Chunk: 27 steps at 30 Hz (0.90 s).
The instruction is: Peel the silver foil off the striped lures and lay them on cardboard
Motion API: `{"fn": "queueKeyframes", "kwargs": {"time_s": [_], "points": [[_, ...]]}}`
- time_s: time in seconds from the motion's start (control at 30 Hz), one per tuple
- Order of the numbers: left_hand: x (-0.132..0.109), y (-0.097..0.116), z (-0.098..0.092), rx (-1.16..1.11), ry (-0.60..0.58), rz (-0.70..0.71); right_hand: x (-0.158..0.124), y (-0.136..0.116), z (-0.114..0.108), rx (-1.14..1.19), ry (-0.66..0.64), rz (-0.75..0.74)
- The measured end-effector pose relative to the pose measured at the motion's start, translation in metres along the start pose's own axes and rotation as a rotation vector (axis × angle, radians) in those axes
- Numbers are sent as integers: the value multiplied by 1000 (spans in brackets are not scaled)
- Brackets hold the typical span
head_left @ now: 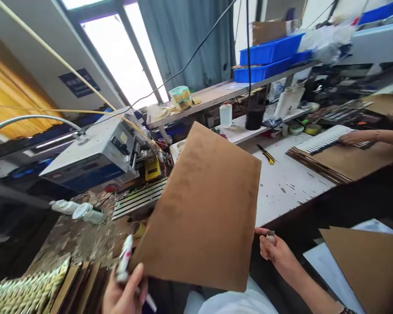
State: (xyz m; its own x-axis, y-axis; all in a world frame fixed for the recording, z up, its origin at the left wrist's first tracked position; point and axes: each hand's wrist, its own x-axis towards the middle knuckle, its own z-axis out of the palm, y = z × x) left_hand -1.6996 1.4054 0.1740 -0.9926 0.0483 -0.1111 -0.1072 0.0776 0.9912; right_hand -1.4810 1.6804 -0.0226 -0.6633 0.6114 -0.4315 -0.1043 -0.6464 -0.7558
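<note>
A large brown cardboard sheet (203,209) is tilted up in front of me and hides part of the bench behind it. My left hand (126,290) is closed at its lower left corner, the thumb by the edge. A white tube-like item with a red mark (126,255) sticks up from that same hand; its kind is unclear. At the sheet's right edge, my right hand (277,253) has its index finger stretched to the cardboard, the other fingers curled. A small grey-white piece (270,237) shows at those fingers, too small to name.
Stacked cardboard with a woven-looking strip (29,283) stands at lower left. A grey-blue machine (94,152) sits behind. A yellow cutter knife (267,155) lies on the white table (278,187). At right, another person's hand (356,137) rests on white-toothed pieces over cardboard.
</note>
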Motion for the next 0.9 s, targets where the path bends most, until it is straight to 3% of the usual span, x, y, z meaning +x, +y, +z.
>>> {"fn": "queueKeyframes", "kwargs": {"time_s": [0.17,0.23,0.37,0.5,0.67,0.8,0.9], "points": [[87,-42,58,-10,-484,-164,-15,26,-11,148,183,83],[119,-68,77,76,-532,-242,-21,39,-7,171,238,89],[157,-116,99,168,-450,-297,-15,72,5,227,376,101],[151,-145,90,205,-387,-355,20,99,18,250,484,147],[112,-166,67,179,-352,-488,73,127,48,152,410,354],[87,-174,74,135,-310,-561,98,141,67,21,320,496],[80,-180,87,59,-240,-648,111,142,69,-42,267,567]]}}
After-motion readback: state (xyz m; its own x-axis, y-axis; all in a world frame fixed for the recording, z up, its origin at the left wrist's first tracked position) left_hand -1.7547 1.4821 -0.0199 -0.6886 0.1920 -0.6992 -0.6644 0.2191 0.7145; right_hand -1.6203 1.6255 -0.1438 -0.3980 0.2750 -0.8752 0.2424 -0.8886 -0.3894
